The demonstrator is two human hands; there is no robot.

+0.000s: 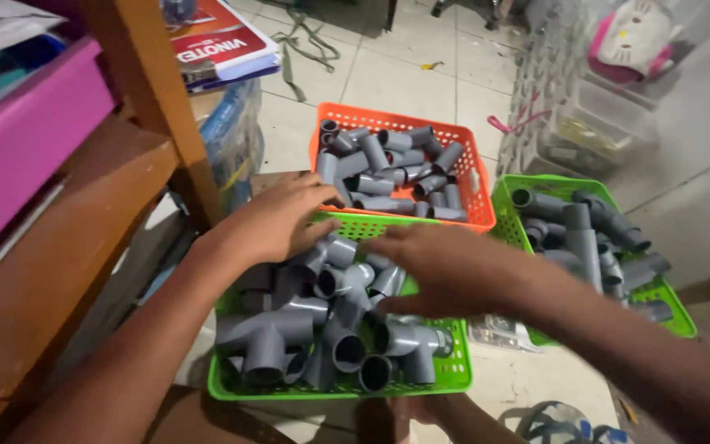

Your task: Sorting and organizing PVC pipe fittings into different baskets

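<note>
A green plastic basket (454,374) in front of me is full of grey pipe fittings (269,345), tees and elbows. My left hand (277,218) rests palm down on the fittings at the basket's far left corner, fingers spread. My right hand (445,267) hovers over the fittings at the basket's middle right, fingers slightly curled downward; whether it grips a fitting is hidden under the palm. Behind it an orange basket (480,201) holds several grey straight couplings (375,185). To the right a second green basket (675,316) holds longer grey pipe pieces (581,234).
A wooden shelf unit (154,90) with a pink box (26,131) stands at the left. A red and white booklet (223,41) lies on a clear bin behind it. A clear crate (593,123) sits at the back right on the tiled floor (404,78).
</note>
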